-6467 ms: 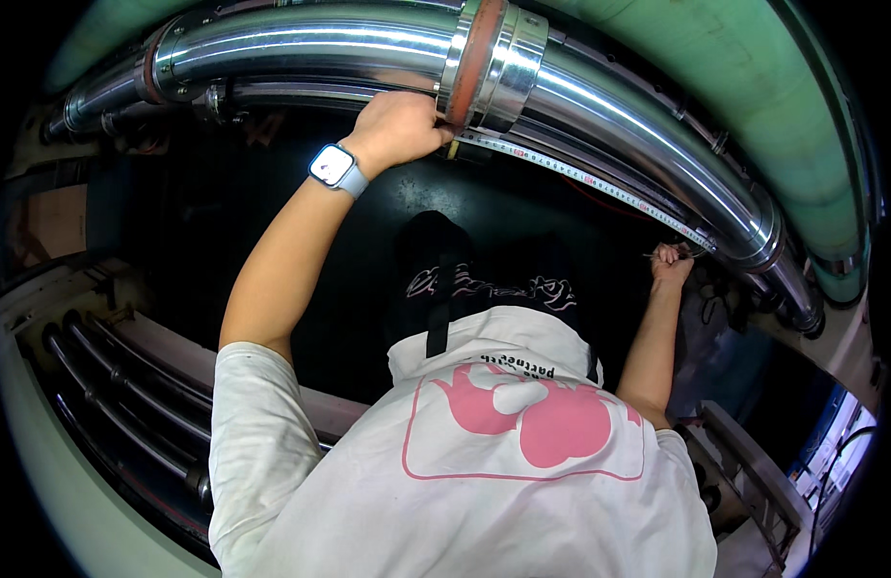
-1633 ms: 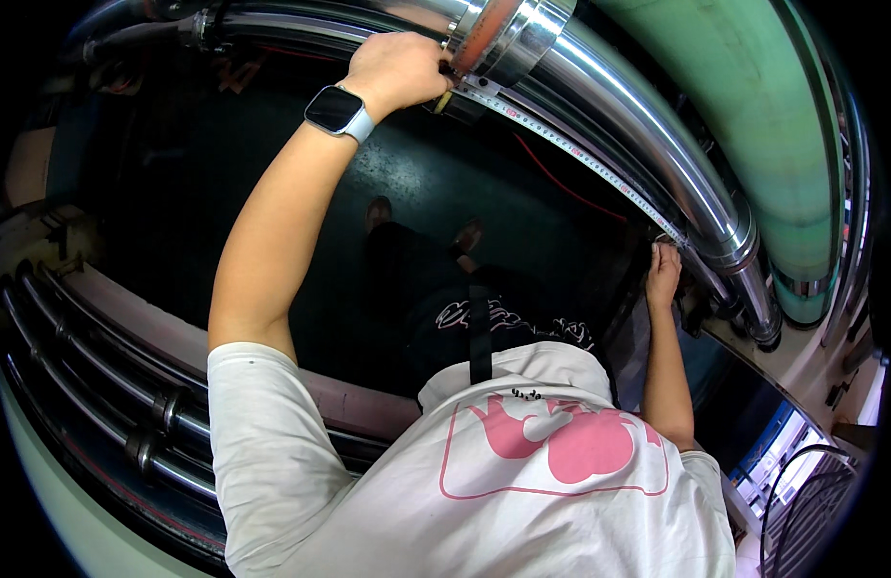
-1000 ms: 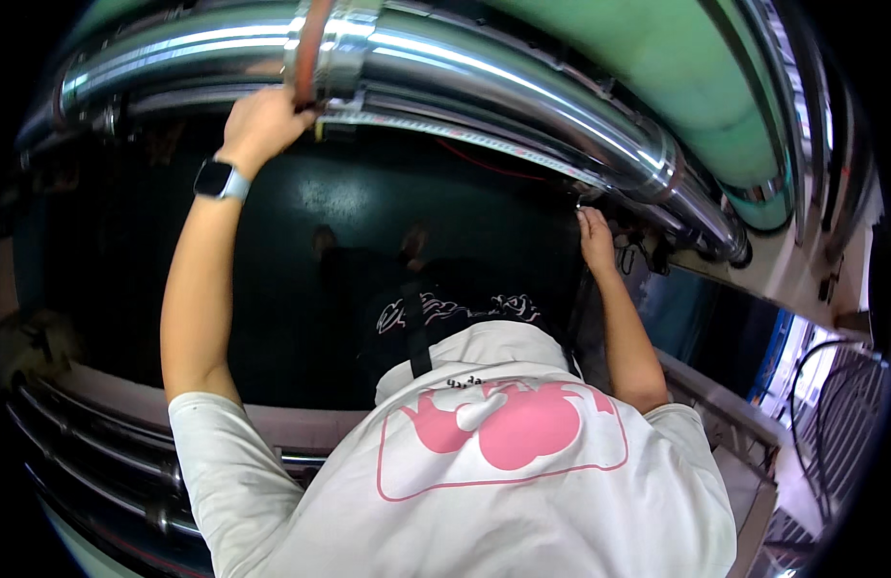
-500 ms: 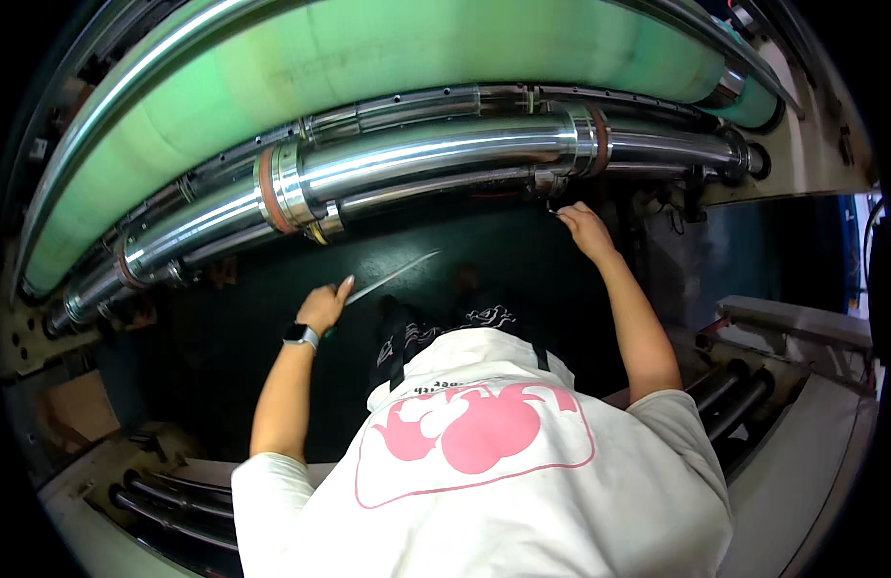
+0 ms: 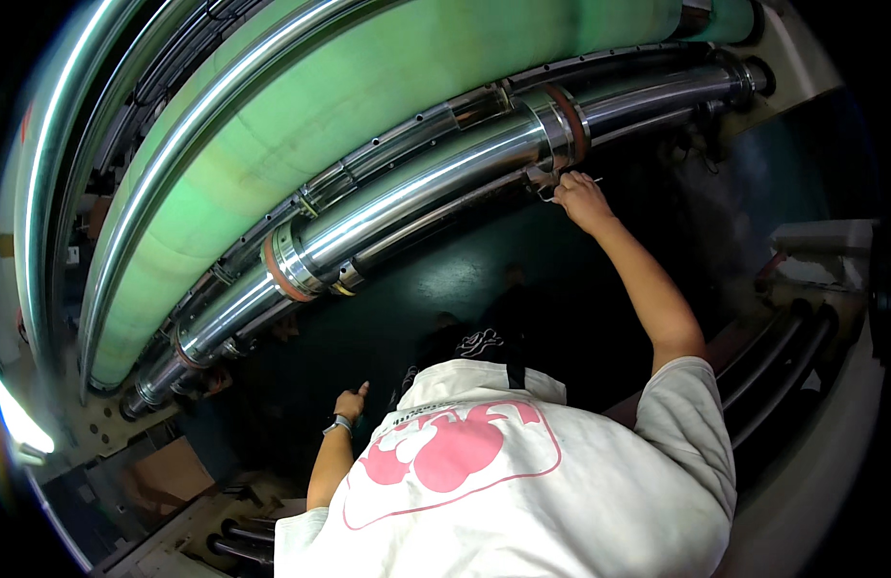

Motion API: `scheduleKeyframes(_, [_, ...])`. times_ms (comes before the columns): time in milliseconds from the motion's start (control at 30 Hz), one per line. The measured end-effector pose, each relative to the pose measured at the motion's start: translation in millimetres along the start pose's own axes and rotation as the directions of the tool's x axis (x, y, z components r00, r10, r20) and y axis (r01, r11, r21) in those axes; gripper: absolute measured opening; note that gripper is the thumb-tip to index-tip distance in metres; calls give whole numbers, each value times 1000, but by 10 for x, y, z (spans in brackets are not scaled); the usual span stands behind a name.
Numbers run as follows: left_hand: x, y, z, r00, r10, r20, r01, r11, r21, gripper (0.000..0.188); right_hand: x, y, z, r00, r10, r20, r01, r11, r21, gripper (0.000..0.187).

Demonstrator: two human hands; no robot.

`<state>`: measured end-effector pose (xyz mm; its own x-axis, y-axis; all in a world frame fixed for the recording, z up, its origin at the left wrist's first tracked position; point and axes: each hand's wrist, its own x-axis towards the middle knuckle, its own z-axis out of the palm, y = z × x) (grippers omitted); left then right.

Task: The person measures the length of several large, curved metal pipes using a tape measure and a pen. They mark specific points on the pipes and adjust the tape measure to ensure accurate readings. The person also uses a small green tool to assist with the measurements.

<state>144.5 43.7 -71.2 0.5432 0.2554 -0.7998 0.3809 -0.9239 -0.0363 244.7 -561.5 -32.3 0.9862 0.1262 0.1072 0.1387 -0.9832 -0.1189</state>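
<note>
My right hand [image 5: 582,199] is pinched around a small, thin metal tool, apparently a hex key, though its shape is mostly covered by my fingers. The fingertips are right at a metal clamp [image 5: 540,177] on the thin bar under the chrome roller [image 5: 416,178], close to its brown-ringed collar [image 5: 561,125]. Lower down, away from the roller, my left hand [image 5: 351,403] is closed with the thumb raised. The pale strip it held earlier does not show now. A watch band is around that wrist.
A wide green roller [image 5: 368,106] stretches across behind the chrome one. Another brown-ringed collar [image 5: 289,260] sits farther left. Dark rollers [image 5: 778,371] lie at my right, below a pale machine block [image 5: 821,252]. A bright lamp [image 5: 21,419] glows at far left.
My right hand has moved up to the clamp with its tool. My left hand has dropped lower, toward my body, and its pale strip has gone out of sight. The view has tilted.
</note>
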Motion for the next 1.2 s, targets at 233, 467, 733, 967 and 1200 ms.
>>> scheduleKeyframes(233, [-285,692,-489,966,256,-44,-255,967,29,62,-67,157,14,959,88,-268,-114,990,-85,33])
scheduleKeyframes(467, [-282,744,-572,962,268,54,-273,955,118,60,-26,276,159,932,59,-357,-54,998,23,33])
scheduleKeyframes(733, [-49,148,-400,982,153,112,-179,946,272,59,-261,-163,1287,747,638,-186,-500,724,475,22])
scheduleKeyframes(967, [-135,413,-420,983,179,41,-182,974,133,59,-97,-490,1507,550,791,-267,-481,562,673,21])
scheduleKeyframes(1200, [-144,496,-411,970,239,34,-241,968,65,56,234,-909,1720,97,974,-203,-503,224,835,37])
